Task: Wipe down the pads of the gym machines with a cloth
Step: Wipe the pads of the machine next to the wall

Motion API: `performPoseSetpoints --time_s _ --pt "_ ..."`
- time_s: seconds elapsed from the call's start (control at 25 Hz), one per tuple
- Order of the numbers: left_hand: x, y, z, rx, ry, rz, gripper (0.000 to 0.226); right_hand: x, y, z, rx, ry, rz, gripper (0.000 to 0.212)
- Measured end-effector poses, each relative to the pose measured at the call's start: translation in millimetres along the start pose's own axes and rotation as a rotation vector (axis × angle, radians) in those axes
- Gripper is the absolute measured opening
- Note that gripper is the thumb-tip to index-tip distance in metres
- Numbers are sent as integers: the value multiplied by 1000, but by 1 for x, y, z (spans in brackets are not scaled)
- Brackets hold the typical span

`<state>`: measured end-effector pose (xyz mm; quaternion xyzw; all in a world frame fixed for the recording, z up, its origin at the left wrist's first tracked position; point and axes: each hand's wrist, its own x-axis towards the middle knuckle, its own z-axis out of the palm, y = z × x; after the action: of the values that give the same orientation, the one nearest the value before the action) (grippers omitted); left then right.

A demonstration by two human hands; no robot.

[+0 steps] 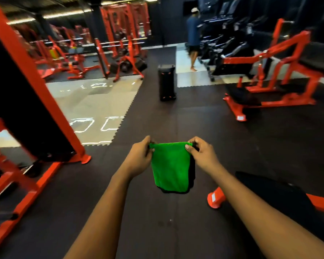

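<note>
A green cloth (170, 166) with a black edge hangs in front of me above the dark floor mat. My left hand (141, 157) pinches its top left corner and my right hand (202, 154) pinches its top right corner, so the cloth is stretched between them. A black pad (273, 191) on an orange frame lies low at my right. Farther off on the right stands an orange machine (273, 71) with black pads. Another orange frame with a black panel (22, 94) rises close on my left.
A black speaker box (166, 83) stands upright on the floor ahead. A person (193, 38) walks barefoot on the light tiles at the back, by dark machines. Orange racks and benches (120, 43) fill the far left. An orange foot (216, 200) sticks out near my right forearm.
</note>
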<state>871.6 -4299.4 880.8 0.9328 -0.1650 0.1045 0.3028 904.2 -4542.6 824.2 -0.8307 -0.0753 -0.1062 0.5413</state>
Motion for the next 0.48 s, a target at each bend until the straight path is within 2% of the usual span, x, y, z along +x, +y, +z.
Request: performPoseSetpoints --time_s 0.24,0.48 --pt "201 -52 74 -60 -161 177 14 145 84 -27 -38 201 98 11" --pt "412 -46 125 -118 -218 319 13 311 136 -95 -63 365 144 10"
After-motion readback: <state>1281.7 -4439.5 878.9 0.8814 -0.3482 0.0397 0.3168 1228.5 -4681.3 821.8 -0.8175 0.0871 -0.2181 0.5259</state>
